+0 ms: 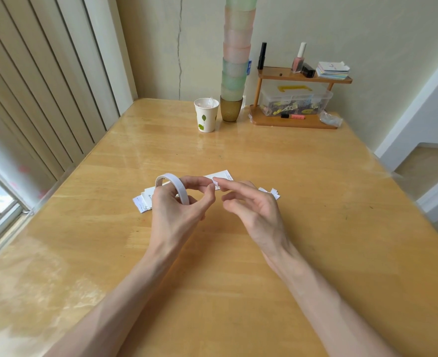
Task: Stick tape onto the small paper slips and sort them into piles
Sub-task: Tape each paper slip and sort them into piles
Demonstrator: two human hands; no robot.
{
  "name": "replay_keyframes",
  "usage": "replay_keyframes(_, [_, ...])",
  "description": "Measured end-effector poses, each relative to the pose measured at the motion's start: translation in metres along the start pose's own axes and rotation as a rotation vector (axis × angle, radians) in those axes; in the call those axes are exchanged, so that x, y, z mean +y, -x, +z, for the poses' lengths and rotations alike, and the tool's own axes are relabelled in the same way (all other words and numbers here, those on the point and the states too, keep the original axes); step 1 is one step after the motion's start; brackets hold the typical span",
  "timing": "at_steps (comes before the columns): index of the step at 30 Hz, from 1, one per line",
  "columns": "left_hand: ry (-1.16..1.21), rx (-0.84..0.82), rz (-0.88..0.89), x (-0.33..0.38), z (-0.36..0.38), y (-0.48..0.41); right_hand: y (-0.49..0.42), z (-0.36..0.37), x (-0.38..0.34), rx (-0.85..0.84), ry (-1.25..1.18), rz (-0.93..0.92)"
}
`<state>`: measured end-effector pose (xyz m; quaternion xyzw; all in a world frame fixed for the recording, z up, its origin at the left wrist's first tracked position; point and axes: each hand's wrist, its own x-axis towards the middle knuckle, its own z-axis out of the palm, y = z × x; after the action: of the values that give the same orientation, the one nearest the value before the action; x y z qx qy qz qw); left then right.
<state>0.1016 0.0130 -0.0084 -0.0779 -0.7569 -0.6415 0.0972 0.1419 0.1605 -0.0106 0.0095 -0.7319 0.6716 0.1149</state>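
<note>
Head view: left hand (176,210) grips the tape roll (172,186) — right hand (254,210), fingers loose, touches a tape piece (215,184) just right of it. Paper slips (142,202) lie just left of the roll and behind it — next, probably, pressing that piece squarely onto one.

Two bare forearms are pictured over the wooden table (315,161), reaching in from its near edge. Both are uncovered along their whole visible length, from the bottom of the frame to the wrists. The left hand (176,210), nearer the table's left edge, is marked by raised tendons across its back. Fine veins and tendon lines are traced over the back of the right hand (254,210), nearer the table's middle. Long, slender fingers are shown on both hands, with nails that appear trimmed short; wrists and fingers alike are seen bare.
</note>
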Motion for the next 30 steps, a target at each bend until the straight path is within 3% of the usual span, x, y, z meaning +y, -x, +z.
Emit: replay_keyframes(30, [0.230,-0.110,-0.202,-0.0013,-0.0060,-0.0063,-0.0017,0.0002,0.0039,0.022,0.095,-0.051])
